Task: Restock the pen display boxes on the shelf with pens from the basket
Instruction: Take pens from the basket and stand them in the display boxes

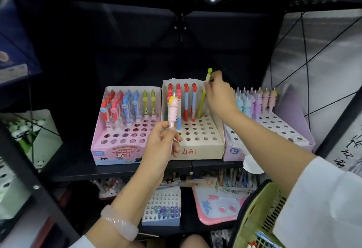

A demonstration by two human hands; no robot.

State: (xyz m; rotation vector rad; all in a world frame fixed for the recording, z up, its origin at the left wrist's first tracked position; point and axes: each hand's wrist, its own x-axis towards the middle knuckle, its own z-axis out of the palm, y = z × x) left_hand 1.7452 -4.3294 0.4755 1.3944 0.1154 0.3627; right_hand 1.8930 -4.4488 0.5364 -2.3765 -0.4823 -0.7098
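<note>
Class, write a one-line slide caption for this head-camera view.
Right hand slots a green pen into the middle display box; left hand holds a pink pen.

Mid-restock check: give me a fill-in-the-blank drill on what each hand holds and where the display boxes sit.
1. The right hand pinches a slim ____ pen over the beige cardboard display box.
2. The left hand holds a pink ____-topped pen.
3. The beige box stands ____ the pink display box and the lilac display box.
4. The green plastic basket hangs on the ____ arm.

Missing words: green; unicorn; between; right
</note>
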